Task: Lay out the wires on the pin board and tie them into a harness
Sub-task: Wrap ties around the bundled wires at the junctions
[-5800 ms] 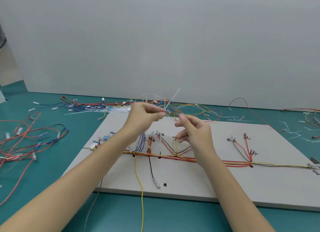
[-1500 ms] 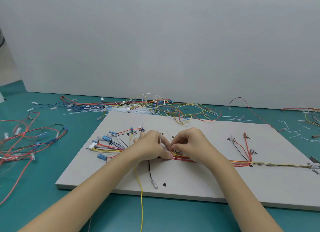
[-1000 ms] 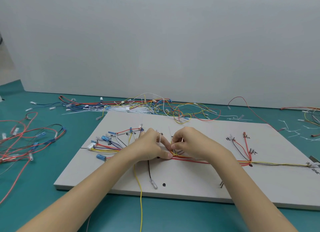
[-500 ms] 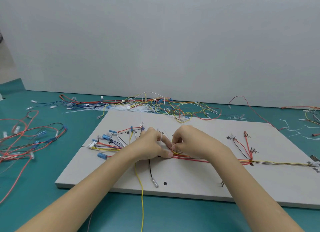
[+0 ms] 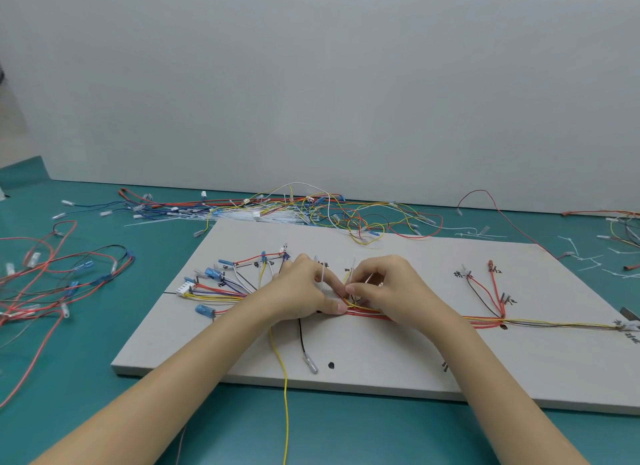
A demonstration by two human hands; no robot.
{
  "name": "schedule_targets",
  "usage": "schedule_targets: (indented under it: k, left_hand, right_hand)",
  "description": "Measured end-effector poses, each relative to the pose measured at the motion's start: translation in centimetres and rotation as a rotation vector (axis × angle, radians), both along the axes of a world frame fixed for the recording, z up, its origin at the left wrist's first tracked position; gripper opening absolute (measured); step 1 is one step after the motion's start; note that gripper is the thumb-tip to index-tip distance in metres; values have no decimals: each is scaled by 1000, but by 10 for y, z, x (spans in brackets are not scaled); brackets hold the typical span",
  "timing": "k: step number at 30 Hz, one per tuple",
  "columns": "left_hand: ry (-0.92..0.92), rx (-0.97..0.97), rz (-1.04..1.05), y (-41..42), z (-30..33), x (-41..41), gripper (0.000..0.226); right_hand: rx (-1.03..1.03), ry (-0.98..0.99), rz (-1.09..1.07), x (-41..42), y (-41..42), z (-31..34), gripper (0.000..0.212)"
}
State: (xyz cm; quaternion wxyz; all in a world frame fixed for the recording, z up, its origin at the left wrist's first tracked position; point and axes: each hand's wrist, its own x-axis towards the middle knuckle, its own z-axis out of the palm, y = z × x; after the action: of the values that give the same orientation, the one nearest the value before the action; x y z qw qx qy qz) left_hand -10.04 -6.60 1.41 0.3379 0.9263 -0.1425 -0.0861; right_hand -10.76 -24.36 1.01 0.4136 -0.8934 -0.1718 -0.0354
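Both hands have come down from mid-air onto the pin board (image 5: 398, 367): left hand (image 5: 304, 293) and right hand (image 5: 388, 286) now pinch a white cable tie (image 5: 322, 277) around the red-and-yellow wire bundle (image 5: 367, 312) mid-board, so tying looks underway.

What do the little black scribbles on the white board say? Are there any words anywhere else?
None can be read for sure.
Handwritten black marks on the pin board, beside the wire ends: too small and blurred to read.
More marks at the board's right edge: also unreadable.
No other labels or brands show.
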Motion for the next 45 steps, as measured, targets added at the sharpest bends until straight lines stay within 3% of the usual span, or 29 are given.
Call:
schedule_targets:
  k: [5,14,20,26,35,39,45]
  left_hand:
    - [-6,-11,-10,0,0,-1,22]
    - [6,-2,-5,1,-2,0,21]
    - [19,-26,-8,1,0,1,17]
    - [17,-30,-15,1,1,1,18]
    - [22,-40,-14,1,0,2,17]
    - [32,-55,-14,1,-1,3,17]
    - [31,-62,-14,2,-3,4,17]
  right_hand:
    - [60,55,-10,0,-3,4,29]
    - [-210,41,2,3,2,10,35]
    - [-364,129,70,8,5,25,30]
    - [-450,157,90,16,11,28,7]
    - [-392,171,84,17,10,29,7]
    - [-292,173,76,13,9,26,23]
    - [-158,161,75,10,4,22,14]
